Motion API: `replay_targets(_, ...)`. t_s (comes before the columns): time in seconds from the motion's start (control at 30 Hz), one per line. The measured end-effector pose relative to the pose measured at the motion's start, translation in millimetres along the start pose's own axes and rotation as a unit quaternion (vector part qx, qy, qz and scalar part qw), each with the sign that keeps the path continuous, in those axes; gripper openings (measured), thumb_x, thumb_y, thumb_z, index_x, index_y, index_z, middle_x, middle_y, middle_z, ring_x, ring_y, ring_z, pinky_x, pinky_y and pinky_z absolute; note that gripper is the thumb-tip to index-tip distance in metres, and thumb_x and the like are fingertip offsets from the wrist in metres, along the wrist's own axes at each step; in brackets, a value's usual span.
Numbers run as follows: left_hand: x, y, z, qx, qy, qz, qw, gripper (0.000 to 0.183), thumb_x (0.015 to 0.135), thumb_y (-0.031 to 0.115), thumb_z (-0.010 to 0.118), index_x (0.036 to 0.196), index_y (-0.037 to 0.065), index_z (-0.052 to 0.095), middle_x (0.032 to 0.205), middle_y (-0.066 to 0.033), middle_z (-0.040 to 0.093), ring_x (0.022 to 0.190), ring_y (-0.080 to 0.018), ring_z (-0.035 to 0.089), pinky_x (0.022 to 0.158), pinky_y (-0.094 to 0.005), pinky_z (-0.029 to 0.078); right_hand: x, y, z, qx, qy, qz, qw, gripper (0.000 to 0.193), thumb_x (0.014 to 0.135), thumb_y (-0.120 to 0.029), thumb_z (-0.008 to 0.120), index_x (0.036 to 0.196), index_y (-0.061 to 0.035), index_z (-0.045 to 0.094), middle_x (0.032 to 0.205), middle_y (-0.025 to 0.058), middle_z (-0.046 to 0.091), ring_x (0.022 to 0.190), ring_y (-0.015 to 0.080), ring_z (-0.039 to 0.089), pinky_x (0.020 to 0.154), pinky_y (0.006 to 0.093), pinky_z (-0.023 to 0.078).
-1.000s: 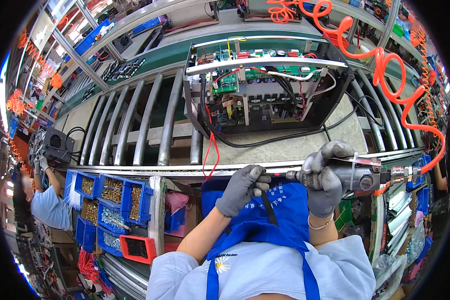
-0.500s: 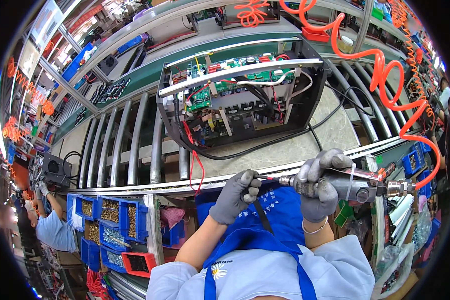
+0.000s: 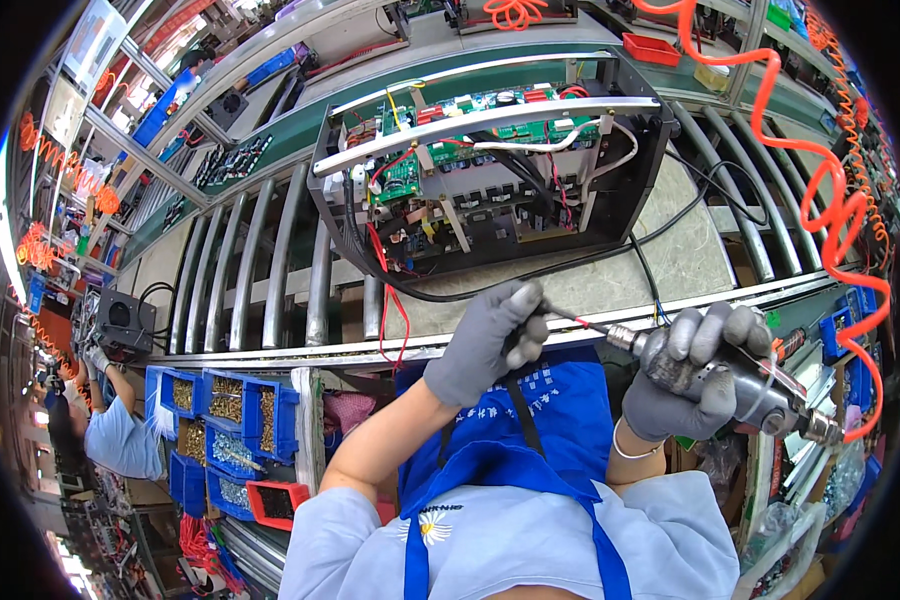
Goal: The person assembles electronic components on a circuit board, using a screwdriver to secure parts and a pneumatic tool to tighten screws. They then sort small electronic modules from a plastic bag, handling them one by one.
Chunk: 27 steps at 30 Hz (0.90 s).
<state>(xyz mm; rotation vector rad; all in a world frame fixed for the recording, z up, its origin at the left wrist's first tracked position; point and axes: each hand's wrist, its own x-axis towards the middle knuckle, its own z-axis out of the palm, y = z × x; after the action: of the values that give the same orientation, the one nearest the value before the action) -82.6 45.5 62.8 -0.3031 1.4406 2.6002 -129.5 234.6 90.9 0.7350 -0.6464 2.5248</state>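
My right hand (image 3: 698, 372), in a grey glove, is wrapped round a black pneumatic screwdriver (image 3: 755, 395) that lies level, its bit pointing left. A coiled orange air hose (image 3: 836, 215) joins its right end. The fingers of my left hand (image 3: 492, 340), gloved too, are pinched at the tip of the long thin bit (image 3: 590, 325); any screw there is hidden. Beyond both hands an open black equipment chassis (image 3: 610, 215) with green circuit boards (image 3: 515, 131) rests on the line, apart from the tool. A red wire (image 3: 394, 312) hangs from its near left corner.
Metal rollers (image 3: 282, 255) run left of the chassis, with more to its right. Black cable (image 3: 530, 272) loops around its front. Blue bins of screws (image 3: 227, 398) and a red bin (image 3: 278, 503) stand at lower left. Another person (image 3: 120, 435) works at far left.
The screwdriver has tilted, its hose end dropping and its bit end rising. My left hand has moved right and up with the bit tip. The view has shifted slightly.
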Motion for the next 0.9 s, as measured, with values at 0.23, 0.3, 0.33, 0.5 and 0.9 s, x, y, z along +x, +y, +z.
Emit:
replay_targets(0.23,16,46,35,0.182,-0.063,-0.052,0.980,0.070,0.094,0.064,0.046,0.105,-0.003,0.061,0.072,-0.0089,0.065,0.053,-0.0078,0.059,0.042,-0.0174,0.041,23,-26,-3,0.030,-0.038,0.017,0.999,0.026,0.078,-0.009,0.061,0.093,-0.0090,0.041,0.075,0.0026,0.038,0.059,0.0135,0.036,0.048,0.0257,0.035)
replay_targets(0.3,14,68,41,0.257,-0.097,-0.091,0.957,0.078,0.092,0.070,0.042,0.104,-0.004,0.063,0.074,-0.0110,0.066,0.055,-0.0091,0.061,0.044,-0.0173,0.044,33,-29,-10,0.106,-0.059,-0.005,0.993,0.029,0.077,-0.009,0.065,0.094,-0.0107,0.041,0.075,0.0019,0.038,0.060,0.0129,0.036,0.050,0.0260,0.035)
replay_targets(0.33,12,81,42,0.295,-0.111,-0.110,0.943,0.081,0.091,0.072,0.040,0.104,-0.005,0.063,0.075,-0.0120,0.067,0.055,-0.0098,0.062,0.045,-0.0172,0.045,36,-31,-9,0.097,-0.057,-0.019,0.994,0.030,0.078,-0.009,0.067,0.094,-0.0116,0.041,0.075,0.0016,0.038,0.060,0.0124,0.037,0.051,0.0261,0.035)
replay_targets(0.5,59,160,25,0.784,0.135,0.484,0.364,0.026,0.085,0.018,0.064,0.111,0.015,0.062,0.099,-0.0085,0.066,0.077,-0.0298,0.067,0.067,-0.0400,0.054,39,-39,-13,0.073,-0.037,-0.044,0.996,0.035,0.077,-0.010,0.071,0.095,-0.0122,0.041,0.075,0.0013,0.038,0.063,0.0126,0.039,0.051,0.0252,0.036)
replay_targets(0.9,68,236,-33,0.493,0.141,0.391,0.764,0.027,0.094,0.022,0.061,0.109,0.000,0.069,0.090,-0.0052,0.070,0.068,-0.0053,0.058,0.058,-0.0202,0.045,22,-36,-3,0.041,-0.135,0.067,0.988,0.035,0.081,-0.009,0.071,0.098,-0.0110,0.040,0.082,0.0047,0.045,0.073,0.0168,0.051,0.056,0.0295,0.048)
